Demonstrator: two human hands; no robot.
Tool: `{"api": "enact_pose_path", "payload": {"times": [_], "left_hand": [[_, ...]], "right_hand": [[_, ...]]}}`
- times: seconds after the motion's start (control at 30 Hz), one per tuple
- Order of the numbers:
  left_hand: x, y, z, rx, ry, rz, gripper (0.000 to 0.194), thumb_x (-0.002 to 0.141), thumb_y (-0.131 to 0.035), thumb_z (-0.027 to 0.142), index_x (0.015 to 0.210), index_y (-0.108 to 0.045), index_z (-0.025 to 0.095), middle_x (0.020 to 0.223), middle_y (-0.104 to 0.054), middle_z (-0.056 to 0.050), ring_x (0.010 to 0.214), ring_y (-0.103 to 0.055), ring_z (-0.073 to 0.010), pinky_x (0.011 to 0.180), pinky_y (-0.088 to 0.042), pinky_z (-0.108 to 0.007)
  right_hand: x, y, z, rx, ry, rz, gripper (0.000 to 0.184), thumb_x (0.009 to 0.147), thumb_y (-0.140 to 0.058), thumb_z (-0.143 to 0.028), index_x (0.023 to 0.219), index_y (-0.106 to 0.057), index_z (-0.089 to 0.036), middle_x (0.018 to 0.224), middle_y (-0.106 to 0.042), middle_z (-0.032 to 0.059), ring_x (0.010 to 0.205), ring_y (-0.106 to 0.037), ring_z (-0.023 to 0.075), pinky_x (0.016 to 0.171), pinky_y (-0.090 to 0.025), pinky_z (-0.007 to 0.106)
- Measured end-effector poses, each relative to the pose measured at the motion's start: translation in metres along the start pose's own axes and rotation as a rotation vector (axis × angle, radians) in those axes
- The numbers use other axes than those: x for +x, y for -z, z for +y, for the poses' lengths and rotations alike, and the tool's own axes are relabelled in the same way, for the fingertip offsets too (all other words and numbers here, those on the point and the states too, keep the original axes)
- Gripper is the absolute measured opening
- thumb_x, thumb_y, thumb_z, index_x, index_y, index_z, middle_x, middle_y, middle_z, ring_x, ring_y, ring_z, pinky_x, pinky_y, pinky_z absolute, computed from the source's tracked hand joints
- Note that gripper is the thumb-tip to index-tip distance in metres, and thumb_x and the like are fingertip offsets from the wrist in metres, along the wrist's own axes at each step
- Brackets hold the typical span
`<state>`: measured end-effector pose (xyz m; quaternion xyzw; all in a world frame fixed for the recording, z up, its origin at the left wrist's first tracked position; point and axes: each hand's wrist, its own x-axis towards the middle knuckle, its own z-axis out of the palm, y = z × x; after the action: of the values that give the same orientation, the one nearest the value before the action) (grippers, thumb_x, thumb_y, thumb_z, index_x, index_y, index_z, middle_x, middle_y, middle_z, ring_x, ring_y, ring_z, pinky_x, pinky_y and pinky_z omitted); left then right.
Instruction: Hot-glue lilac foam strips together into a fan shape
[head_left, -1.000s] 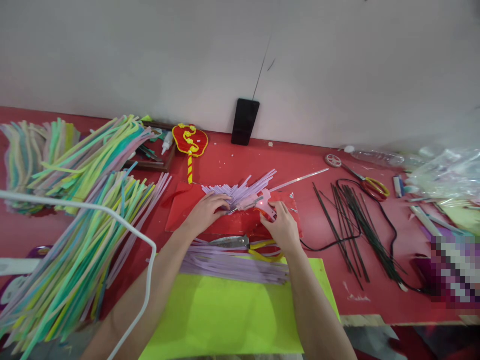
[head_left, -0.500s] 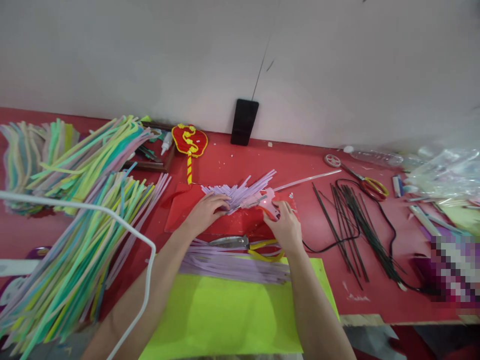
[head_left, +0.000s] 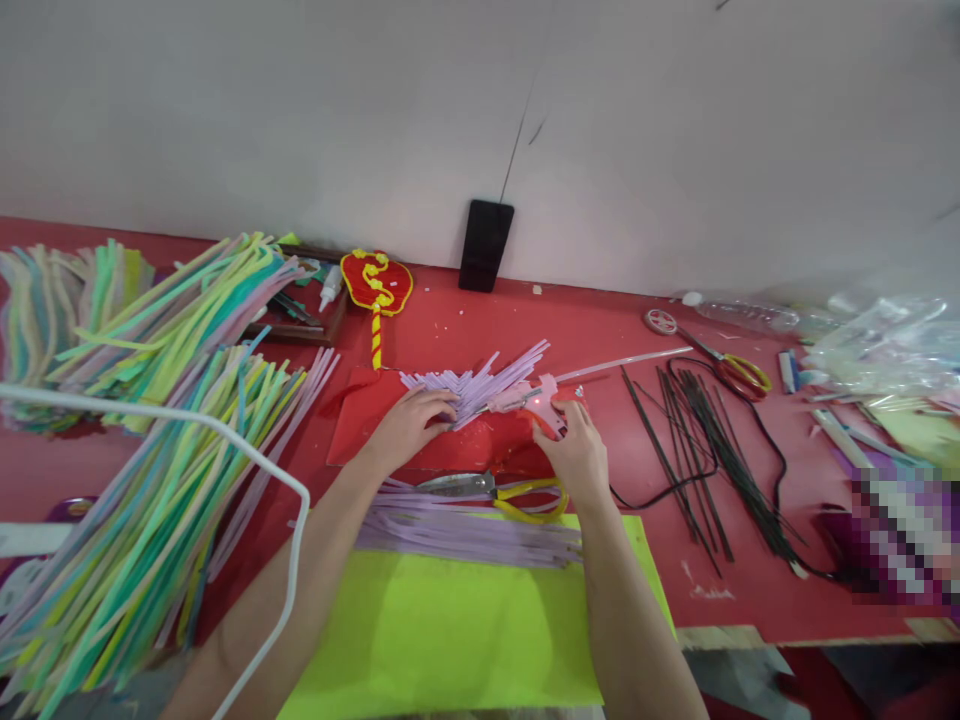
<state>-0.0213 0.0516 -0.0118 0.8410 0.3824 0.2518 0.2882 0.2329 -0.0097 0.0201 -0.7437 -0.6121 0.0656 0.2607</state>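
My right hand (head_left: 576,447) is wrapped round a pink hot glue gun (head_left: 541,398), whose nozzle points left and a clear glue stick (head_left: 626,362) sticks out of its back. The nozzle tip lies close to a fan of cut purple pipe cleaners (head_left: 480,385) on a red board (head_left: 480,450). My left hand (head_left: 416,425) is closed at the left end of this fan, thumb and fingertips on the purple pieces. Exactly which pieces it grips is hidden. Below the board lie yellow-handled pliers (head_left: 529,498) on longer purple pipe cleaners (head_left: 465,535).
Bundles of coloured pipe cleaners (head_left: 150,520) fill the left, crossed by a white bar (head_left: 247,445). A red-and-yellow fan shape (head_left: 377,283) and a phone (head_left: 486,245) are behind. Scissors (head_left: 739,372), dark stems (head_left: 712,450) and a black cord (head_left: 780,455) lie right.
My right hand has shifted the glue gun slightly to the right. The left hand stays at the purple pipe cleaners.
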Motion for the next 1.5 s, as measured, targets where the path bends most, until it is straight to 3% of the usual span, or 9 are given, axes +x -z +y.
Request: {"api": "enact_pose_path", "payload": {"times": [0.6, 1.0, 1.17, 1.5], "left_hand": [[0.0, 0.0, 0.0, 0.002, 0.004, -0.002, 0.01, 0.081, -0.061, 0.017, 0.09, -0.063, 0.021, 0.12, -0.063, -0.005, 0.116, -0.054, -0.0185, 0.108, -0.03, -0.044], [0.0, 0.0, -0.001, -0.021, -0.008, 0.009, 0.008, 0.082, -0.06, 0.018, 0.089, -0.063, 0.02, 0.119, -0.063, -0.006, 0.115, -0.054, -0.0195, 0.107, -0.031, -0.045], [0.0, -0.001, -0.002, -0.025, -0.003, 0.0, 0.008, 0.082, -0.06, 0.018, 0.089, -0.063, 0.021, 0.12, -0.063, -0.005, 0.115, -0.054, -0.0187, 0.108, -0.029, -0.044], [0.0, 0.0, -0.003, -0.017, -0.003, -0.009, 0.008, 0.083, -0.058, 0.019, 0.09, -0.063, 0.021, 0.121, -0.062, -0.004, 0.116, -0.053, -0.0176, 0.109, -0.027, -0.044]], "right_hand": [[0.002, 0.002, 0.008, -0.023, -0.064, 0.025, 0.031, 0.074, -0.057, -0.036, 0.103, -0.054, -0.025, 0.106, -0.062, 0.0041, 0.083, -0.059, 0.0192, 0.061, -0.04, 0.027], [0.005, -0.001, 0.015, 0.016, -0.075, 0.069, 0.034, 0.074, -0.055, -0.038, 0.104, -0.054, -0.022, 0.105, -0.061, 0.0076, 0.089, -0.057, 0.0212, 0.071, -0.044, 0.031], [0.005, -0.003, 0.018, -0.002, -0.095, 0.099, 0.034, 0.074, -0.055, -0.04, 0.102, -0.054, -0.021, 0.102, -0.062, 0.0073, 0.081, -0.057, 0.0192, 0.07, -0.044, 0.03], [0.005, 0.0, 0.014, 0.004, -0.187, 0.106, 0.038, 0.072, -0.057, -0.042, 0.105, -0.054, -0.022, 0.108, -0.062, 0.0066, 0.084, -0.058, 0.021, 0.067, -0.042, 0.03]]}}
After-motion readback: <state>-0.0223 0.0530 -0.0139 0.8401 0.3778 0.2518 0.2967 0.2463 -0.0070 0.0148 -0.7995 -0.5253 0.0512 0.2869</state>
